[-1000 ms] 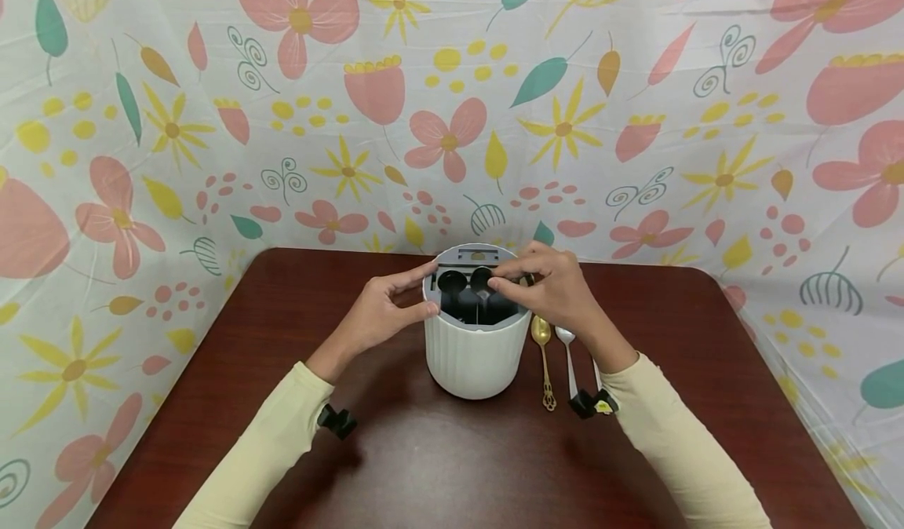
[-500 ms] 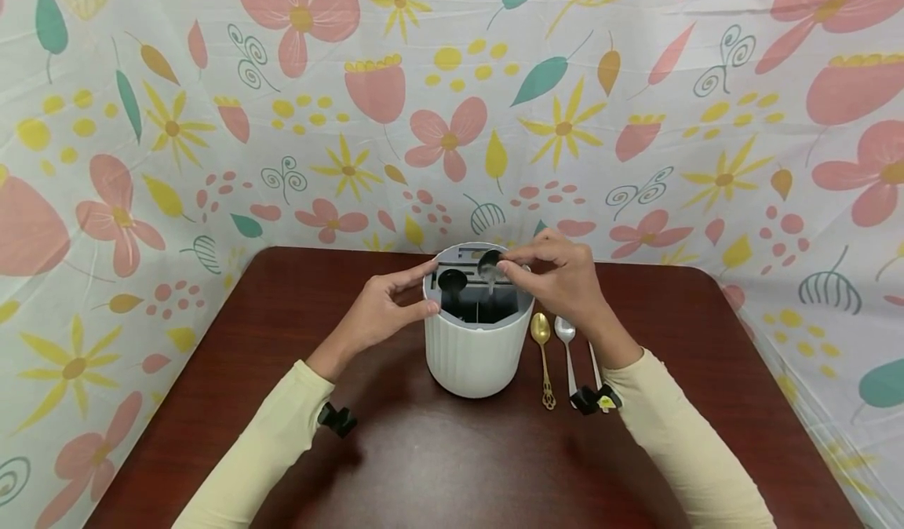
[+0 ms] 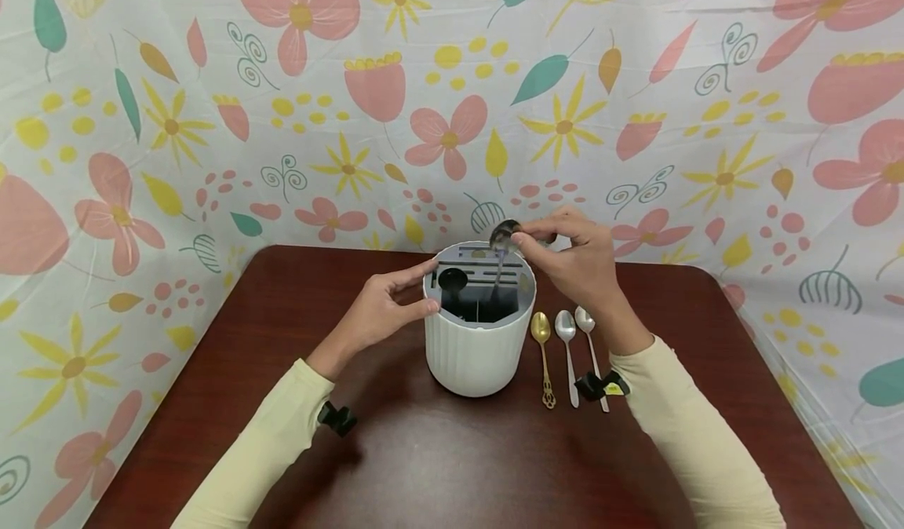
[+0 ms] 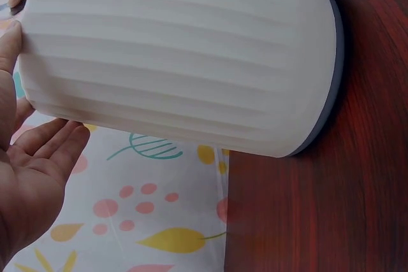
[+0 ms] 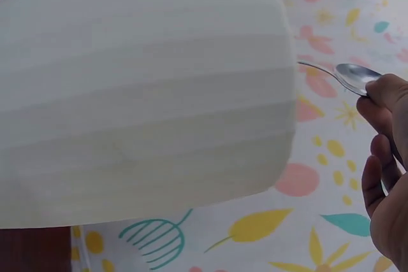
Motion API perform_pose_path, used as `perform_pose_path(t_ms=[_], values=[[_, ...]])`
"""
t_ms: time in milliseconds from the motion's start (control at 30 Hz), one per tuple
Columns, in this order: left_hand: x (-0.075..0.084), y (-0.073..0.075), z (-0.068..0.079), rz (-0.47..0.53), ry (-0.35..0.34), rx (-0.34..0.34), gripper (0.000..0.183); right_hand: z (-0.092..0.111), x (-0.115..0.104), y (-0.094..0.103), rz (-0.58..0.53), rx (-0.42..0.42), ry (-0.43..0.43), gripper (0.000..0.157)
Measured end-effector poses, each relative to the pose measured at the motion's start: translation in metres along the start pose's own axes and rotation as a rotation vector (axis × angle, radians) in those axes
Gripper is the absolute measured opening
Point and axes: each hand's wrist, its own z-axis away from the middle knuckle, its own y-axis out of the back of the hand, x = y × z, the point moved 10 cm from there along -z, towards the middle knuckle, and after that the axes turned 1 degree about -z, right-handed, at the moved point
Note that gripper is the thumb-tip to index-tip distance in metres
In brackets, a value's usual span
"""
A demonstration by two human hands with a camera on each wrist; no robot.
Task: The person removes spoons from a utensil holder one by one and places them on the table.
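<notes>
A white ribbed utensil holder (image 3: 473, 360) with a grey slotted top stands at the middle of the table. My left hand (image 3: 384, 309) rests against its left side near the rim, thumb and fingers spread. My right hand (image 3: 575, 258) pinches a metal spoon (image 3: 504, 235) by its bowl, above the holder's right rear edge. The spoon's handle points down into the holder, its lower end hidden. In the right wrist view the silver spoon (image 5: 350, 76) sits between thumb and fingertips, its handle passing behind the holder's rim. Another dark spoon-like bowl (image 3: 453, 280) stands in the left opening.
To the right of the holder lie a gold spoon (image 3: 541, 333), a silver spoon (image 3: 566, 329) and another silver spoon (image 3: 585, 321), side by side, bowls away from me. A floral cloth (image 3: 452, 121) hangs behind the brown table (image 3: 452, 466).
My right hand has raised the spoon up and rightward out of the holder's front right opening, where it stood beside the other dark bowl. The left hand has stayed in place.
</notes>
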Motion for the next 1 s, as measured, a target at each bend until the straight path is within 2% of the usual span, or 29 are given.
perform_pose_path(t_ms=[167, 433, 667, 1000], values=[[0.000, 0.000, 0.000, 0.001, -0.008, 0.003, 0.063, -0.009, -0.003, 0.007, -0.016, 0.061, -0.014, 0.008], [0.001, 0.000, 0.001, -0.005, -0.011, 0.005, 0.063, -0.025, -0.009, 0.016, -0.068, 0.106, 0.013, 0.009], [0.002, 0.000, 0.000, 0.005, -0.014, 0.006, 0.062, -0.042, -0.022, 0.031, -0.022, 0.154, 0.045, 0.004], [0.002, 0.000, 0.000, 0.023, -0.015, 0.004, 0.063, -0.046, -0.017, 0.056, -0.007, 0.230, -0.056, 0.006]])
